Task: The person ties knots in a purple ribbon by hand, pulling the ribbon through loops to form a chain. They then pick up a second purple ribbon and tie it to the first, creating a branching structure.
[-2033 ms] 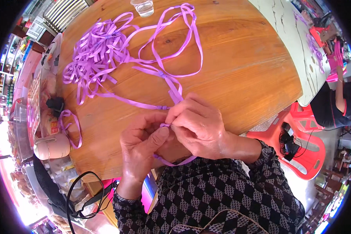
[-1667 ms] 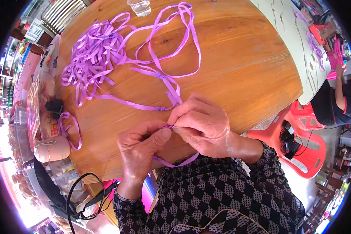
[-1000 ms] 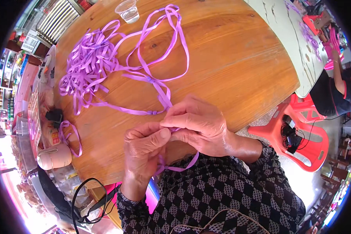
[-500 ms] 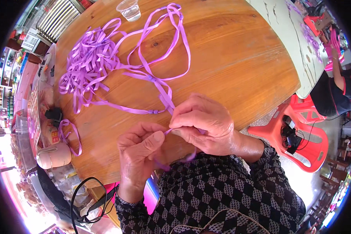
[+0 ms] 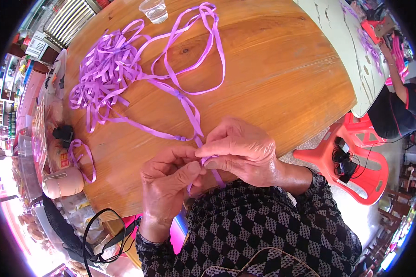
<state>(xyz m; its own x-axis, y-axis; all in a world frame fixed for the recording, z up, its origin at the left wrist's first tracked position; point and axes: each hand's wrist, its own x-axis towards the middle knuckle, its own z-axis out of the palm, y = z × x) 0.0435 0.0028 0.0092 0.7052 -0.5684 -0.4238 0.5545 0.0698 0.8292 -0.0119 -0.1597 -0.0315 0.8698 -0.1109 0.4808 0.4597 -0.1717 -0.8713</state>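
Note:
Both my hands work close together at the near edge of the wooden table (image 5: pixel 282 92). My left hand (image 5: pixel 168 180) pinches a purple ribbon (image 5: pixel 196 123) between thumb and fingertips. From the other side, my right hand (image 5: pixel 238 150) grips the same ribbon, thumb and forefinger pressed together. A small fold shows between the fingertips, and loose ends hang below toward my lap. Away from the hands, the ribbon runs over the table, with darker purple knots along it. It leads to a big tangled ribbon heap (image 5: pixel 104 74) at the far left.
A clear plastic cup (image 5: pixel 155 13) stands at the far edge. A pinkish container (image 5: pixel 64 183) and a black object (image 5: pixel 64 134) sit at the left. To the right, a red plastic stool (image 5: pixel 356 161) carries black cables. Another person (image 5: pixel 395 111) is beside a white marble-patterned table (image 5: pixel 344 51).
My fingertips have come closer together, and a purple fold now shows between them. The ribbon near my hands has shifted slightly. At the right, the other person's arm has moved.

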